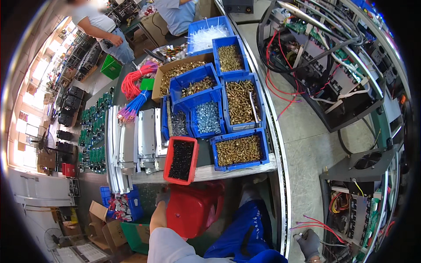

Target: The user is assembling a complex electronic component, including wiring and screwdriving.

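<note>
My left hand (162, 196), in a dark glove, is at the upper left edge of a red plastic stool (188, 212) and appears to grip it; its fingertips are partly hidden. The stool is beside my blue-trousered leg, below the bench edge. At the lower right, my right hand (308, 244) wears a grey glove, its fingers curled around a small pale thing I cannot make out. Just beyond it, red wires (322, 225) with purple ends come out of an opened machine housing (351, 215) with circuit boards and a fan.
Blue bins (239, 165) of brass-coloured screws and silver nuts crowd the bench, with a red bin (167, 171) of black parts at its front edge. Metal plates (147, 131) and wire bundles (136, 83) lie left. Another opened machine (324, 65) stands far right. A person (98, 26) stands far left.
</note>
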`<state>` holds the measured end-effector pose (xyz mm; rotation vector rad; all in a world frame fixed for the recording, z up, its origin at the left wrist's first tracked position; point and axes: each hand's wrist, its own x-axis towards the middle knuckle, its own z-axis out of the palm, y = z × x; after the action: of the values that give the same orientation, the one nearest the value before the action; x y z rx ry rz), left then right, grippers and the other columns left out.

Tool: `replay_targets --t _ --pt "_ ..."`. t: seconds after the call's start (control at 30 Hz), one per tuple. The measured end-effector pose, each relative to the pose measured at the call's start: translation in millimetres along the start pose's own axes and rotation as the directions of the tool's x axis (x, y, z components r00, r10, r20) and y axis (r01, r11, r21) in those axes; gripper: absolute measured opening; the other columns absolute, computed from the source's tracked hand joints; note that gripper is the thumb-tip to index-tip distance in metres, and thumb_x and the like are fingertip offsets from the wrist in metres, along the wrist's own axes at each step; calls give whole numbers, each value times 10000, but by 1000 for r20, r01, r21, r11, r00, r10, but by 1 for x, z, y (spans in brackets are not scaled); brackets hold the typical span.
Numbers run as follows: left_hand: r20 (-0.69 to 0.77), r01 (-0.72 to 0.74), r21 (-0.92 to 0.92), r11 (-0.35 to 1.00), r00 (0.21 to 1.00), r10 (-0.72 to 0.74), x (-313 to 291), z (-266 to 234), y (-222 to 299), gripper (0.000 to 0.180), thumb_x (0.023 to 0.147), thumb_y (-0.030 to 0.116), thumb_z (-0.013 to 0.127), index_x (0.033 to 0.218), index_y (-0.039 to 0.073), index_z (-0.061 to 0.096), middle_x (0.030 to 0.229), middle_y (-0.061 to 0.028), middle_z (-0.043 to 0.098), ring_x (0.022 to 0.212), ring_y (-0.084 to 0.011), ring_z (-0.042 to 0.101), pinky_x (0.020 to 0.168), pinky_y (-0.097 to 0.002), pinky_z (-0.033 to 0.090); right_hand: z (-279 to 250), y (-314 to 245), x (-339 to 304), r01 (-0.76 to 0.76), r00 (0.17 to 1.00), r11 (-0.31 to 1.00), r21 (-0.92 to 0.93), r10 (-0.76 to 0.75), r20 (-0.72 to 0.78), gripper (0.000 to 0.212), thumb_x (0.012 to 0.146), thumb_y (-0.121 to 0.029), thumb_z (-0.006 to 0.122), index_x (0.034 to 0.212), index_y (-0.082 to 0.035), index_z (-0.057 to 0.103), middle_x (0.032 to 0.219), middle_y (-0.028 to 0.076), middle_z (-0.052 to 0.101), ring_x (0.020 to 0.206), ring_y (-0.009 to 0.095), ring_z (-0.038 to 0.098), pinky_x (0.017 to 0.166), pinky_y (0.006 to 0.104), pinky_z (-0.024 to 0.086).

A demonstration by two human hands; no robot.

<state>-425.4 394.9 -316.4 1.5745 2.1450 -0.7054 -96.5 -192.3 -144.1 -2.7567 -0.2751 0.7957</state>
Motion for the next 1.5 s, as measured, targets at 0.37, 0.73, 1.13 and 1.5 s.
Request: replay_targets --t 0.37,0.73,1.13,1.5 --pt "266 -474 137 870 864 428 -82 133 55 892 863 752 356 1475 103 364 1422 -245 470 1316 -408 459 1066 -511 382 15 16 6 95 992 995 -6 -94 85 448 752 -465 761 908 -59 651 870 164 694 838 377 656 747 464 513" --pt "509 -773 -61 631 520 686 -161 204 149 761 940 670 277 1264 67 610 1315 -243 564 1266 -399 504 1044 -439 400 21 10 -4 19 1000 996 85 -18 -17 417 685 -452 793 838 -90 654 839 176 687 802 386 651 714 467 510" --pt "290 -956 -290 -47 -134 948 -230 93 213 464 1001 409 433 950 15 673 852 -216 678 800 -362 675 739 -424 523 15 -18 -13 -34 957 988 152 75 -279 476 704 -532 739 763 -76 618 754 159 626 723 360 618 643 469 460" --pt "-302 -716 -367 -594 -512 804 -407 33 238 213 904 193 627 977 -1 675 883 -169 669 833 -316 655 760 -371 501 32 -18 -35 -101 892 962 253 200 -406 494 646 -526 802 783 -87 624 777 124 638 758 328 631 683 430 485"
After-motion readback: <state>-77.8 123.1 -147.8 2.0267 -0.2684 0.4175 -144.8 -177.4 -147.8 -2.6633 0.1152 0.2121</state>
